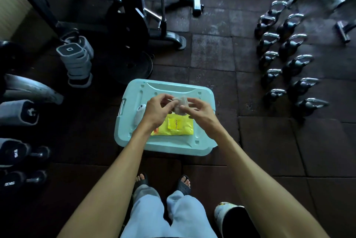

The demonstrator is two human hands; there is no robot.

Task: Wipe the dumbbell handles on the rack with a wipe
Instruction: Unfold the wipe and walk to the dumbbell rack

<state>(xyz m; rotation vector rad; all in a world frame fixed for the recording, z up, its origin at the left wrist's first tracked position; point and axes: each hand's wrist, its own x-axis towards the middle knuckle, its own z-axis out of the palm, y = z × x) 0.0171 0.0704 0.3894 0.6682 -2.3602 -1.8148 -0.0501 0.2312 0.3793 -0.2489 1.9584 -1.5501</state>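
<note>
A single head-worn wide-angle camera looks steeply down from standing height at dark rubber floor tiles (pixel 212 52). A pale blue plastic bin lid (pixel 133 93) sits near centre, chrome-handled black kettlebells (pixel 292 62) at two o'clock, black dumbbells (pixel 17 153) at nine o'clock.

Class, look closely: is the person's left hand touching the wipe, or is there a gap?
Touching. The head view shows the left hand pinching the wipe above the yellow packet.
</note>
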